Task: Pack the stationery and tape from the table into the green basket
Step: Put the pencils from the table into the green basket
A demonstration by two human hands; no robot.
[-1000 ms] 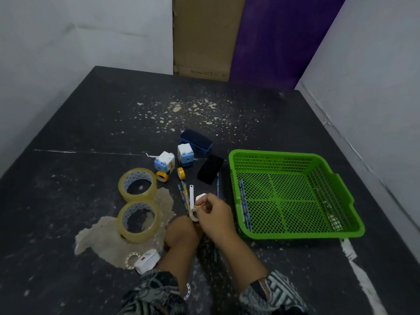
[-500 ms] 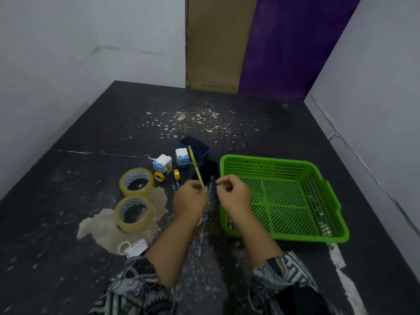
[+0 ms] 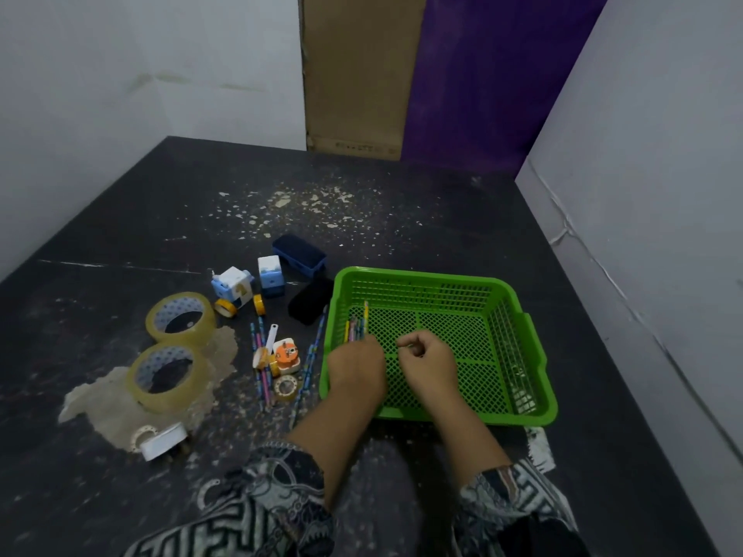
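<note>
The green basket [image 3: 422, 276] stands on the dark table at the right. My left hand [image 3: 356, 367] reaches over its left wall and is closed on a bunch of pencils [image 3: 357, 325] whose tips lie on the basket floor. My right hand [image 3: 428, 361] hovers inside the basket with fingers curled and nothing visible in them. On the table to the left lie two big clear tape rolls [image 3: 179, 315] [image 3: 167, 373], small tape rolls [image 3: 225, 307] [image 3: 286, 387], more pencils [image 3: 261, 369] [image 3: 313, 353] and a white tape dispenser [image 3: 163, 441].
Two blue-and-white sharpeners [image 3: 233, 285] [image 3: 270, 275], a dark blue box [image 3: 299, 255], a black eraser [image 3: 311, 300] and an orange-and-white plug [image 3: 286, 355] sit beside the basket's left wall. A pale patch [image 3: 100, 404] lies under the tape rolls. Walls close in at left and right.
Both hands moved right from above the table into the basket, carrying pencils with them. The plug and small tape, earlier hidden by the hands, now show on the table.
</note>
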